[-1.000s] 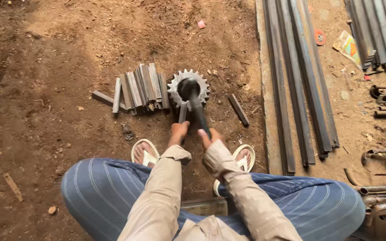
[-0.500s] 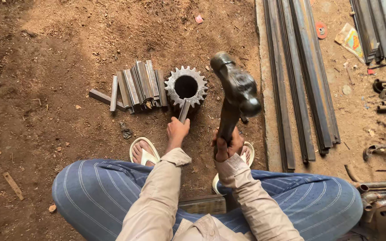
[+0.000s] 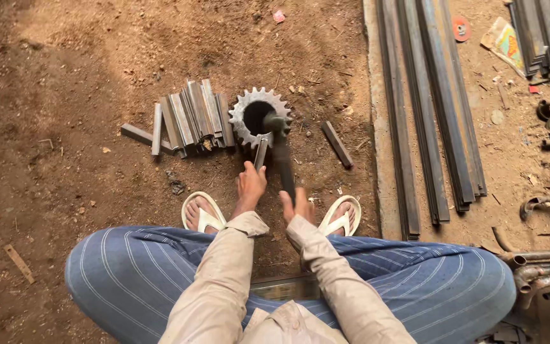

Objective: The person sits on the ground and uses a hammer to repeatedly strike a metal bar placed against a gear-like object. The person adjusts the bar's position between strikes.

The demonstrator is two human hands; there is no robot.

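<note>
A toothed steel gear wheel [image 3: 244, 108] lies flat on the dirt in front of my feet. My left hand [image 3: 250, 182] holds a short flat metal bar [image 3: 261, 153] whose far end rests against the gear's near rim. My right hand [image 3: 296, 205] grips the handle of a hammer [image 3: 279, 137]; its head is down at the gear's rim, on the bar's far end.
A stack of short flat metal pieces [image 3: 189, 120] lies left of the gear, and one loose piece [image 3: 337, 144] right of it. Long steel bars [image 3: 428, 108] run along the ground at right. Bent pipes [image 3: 536, 261] lie at far right. My sandalled feet [image 3: 204, 213] flank my hands.
The hammer was down at the gear, then raised high, and has now come down on the gear's rim again. My left hand stayed on the short bar.
</note>
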